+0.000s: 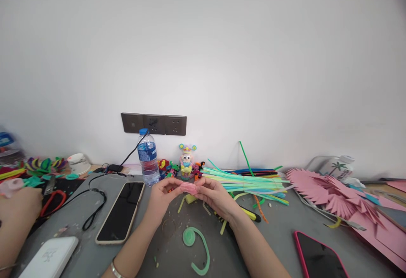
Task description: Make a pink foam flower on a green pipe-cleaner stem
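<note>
Between the fingertips of my left hand (165,194) and my right hand (213,193) is a small pink coil (187,187), apparently a wound pipe cleaner. Both hands pinch it from opposite sides, above the grey table. Below them lies a mint-green pipe cleaner (189,236), rolled into a flat spiral at one end with a loose curved tail. Behind my right hand spreads a bundle of pipe cleaners (244,181) in pale green, yellow and blue. A small figure with round eyes (186,159) stands beyond my hands.
A water bottle (148,159) stands behind a black-screened phone (122,212). A white power bank (49,257) lies at front left, near another person's hand (22,210) and red-handled scissors (53,202). Folded pink paper (336,197) and a pink-cased phone (320,256) are at right. Black cable (103,200) crosses the left side.
</note>
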A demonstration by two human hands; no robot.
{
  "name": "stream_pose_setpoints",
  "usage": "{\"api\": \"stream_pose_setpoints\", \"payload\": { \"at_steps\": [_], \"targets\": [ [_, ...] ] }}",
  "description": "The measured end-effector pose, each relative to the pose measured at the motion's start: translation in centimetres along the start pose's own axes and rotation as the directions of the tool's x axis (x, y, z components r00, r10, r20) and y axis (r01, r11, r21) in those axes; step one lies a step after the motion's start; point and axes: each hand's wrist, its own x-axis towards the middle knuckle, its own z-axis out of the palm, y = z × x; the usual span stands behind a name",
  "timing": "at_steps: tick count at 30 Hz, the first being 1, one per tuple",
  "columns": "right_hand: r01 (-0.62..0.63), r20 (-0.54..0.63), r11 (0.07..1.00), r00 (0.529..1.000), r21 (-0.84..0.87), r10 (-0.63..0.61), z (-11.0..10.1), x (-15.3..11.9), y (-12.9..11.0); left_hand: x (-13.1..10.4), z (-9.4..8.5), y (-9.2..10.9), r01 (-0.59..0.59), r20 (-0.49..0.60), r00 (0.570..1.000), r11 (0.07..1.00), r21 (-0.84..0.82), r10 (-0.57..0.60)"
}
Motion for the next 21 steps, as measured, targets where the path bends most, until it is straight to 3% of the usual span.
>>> {"api": "stream_pose_setpoints", "payload": {
  "at_steps": [8, 13, 21],
  "targets": [
    [-0.012, 0.011, 1.0, 1.0, -0.023, 0.013, -0.05, -0.04, -0.09, 0.13, -0.25, -0.11, 0.023, 0.037, 0.999, 1.0, -0.014, -0.022],
    [0.059, -0.052, 0.996, 0.997, -0.064, -0.063, 0.02, 0.18, 0.07, 0.11, -0.08, 0.08, -0.041, -0.01, 0.999, 0.999, 0.007, 0.041],
    [0.13, 0.001, 0.981, 0.991, -0.145, -0.131, -0.11, 0.4, 0.59, 0.1, -0.16, 0.09, -0.031, -0.004, 1.0, 0.999, 0.015, 0.031]
  ]
}}
